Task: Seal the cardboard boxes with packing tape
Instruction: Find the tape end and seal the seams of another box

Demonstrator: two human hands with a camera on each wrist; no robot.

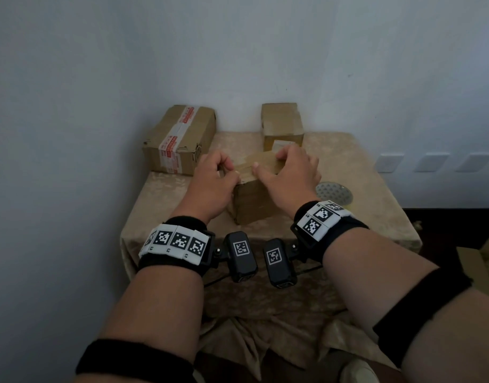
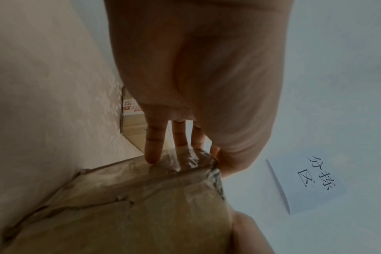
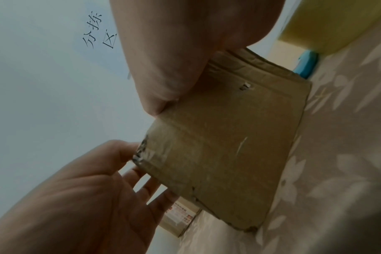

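Note:
A small brown cardboard box (image 1: 254, 205) stands in the middle of the cloth-covered table (image 1: 362, 172). My left hand (image 1: 217, 172) is at its upper left edge. In the left wrist view its straight fingers (image 2: 152, 154) press a glossy strip of clear tape (image 2: 185, 165) running over the box (image 2: 141, 214) edge, with the thumb at the corner. My right hand (image 1: 286, 167) lies over the box top, fingers curled over the far edge and thumb (image 3: 161, 96) pressed on the top edge of the box (image 3: 228, 154). The top face is mostly hidden by both hands.
A larger box with red-and-white tape (image 1: 179, 139) sits at the back left, and a plain box (image 1: 283, 123) at the back centre. A perforated metal disc (image 1: 333, 192) lies right of my hand. A yellow roll (image 3: 328, 22) and a blue object (image 3: 307, 65) show beyond the box. An open carton (image 1: 484, 266) stands on the floor to the right.

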